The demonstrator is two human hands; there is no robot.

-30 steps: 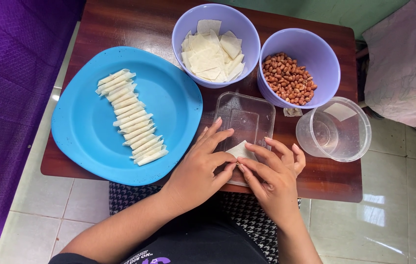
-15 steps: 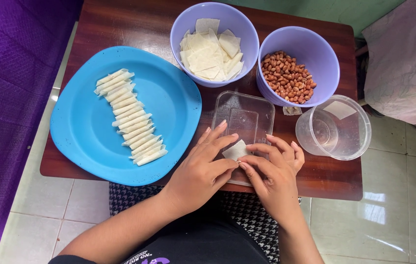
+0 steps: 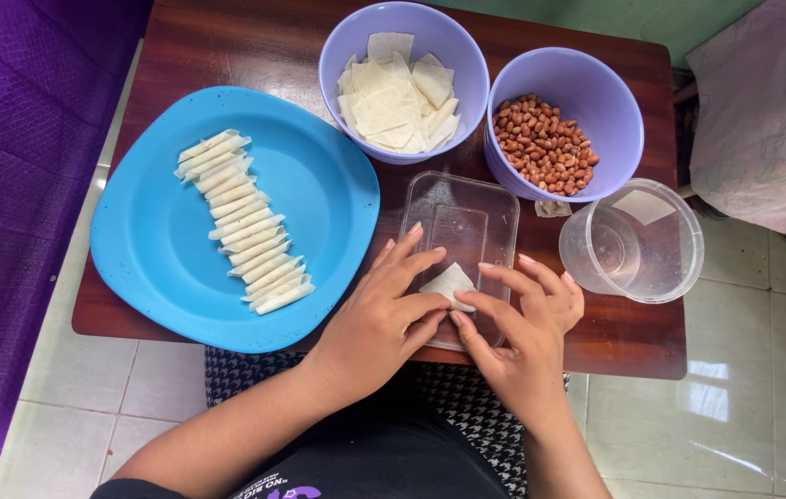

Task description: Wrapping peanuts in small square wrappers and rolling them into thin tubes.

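Wrapper (image 3: 449,282) over brown wooden table (image 3: 254,51)

A dark wooden table (image 3: 227,46) carries a blue plate (image 3: 319,185), two purple bowls (image 3: 467,55) and clear containers (image 3: 679,249).

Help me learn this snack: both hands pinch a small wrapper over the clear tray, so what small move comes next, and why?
Probably roll it shut: both hands, left hand and right hand, pinch the part-folded wrapper, and finished rolls line the blue plate.

Both hands are folding the white wrapper (image 3: 448,282) tighter: it's sitting more closed than a second ago (edges lifted), left hand (image 3: 384,319) and right hand (image 3: 527,337) fingers shifting slightly inward.
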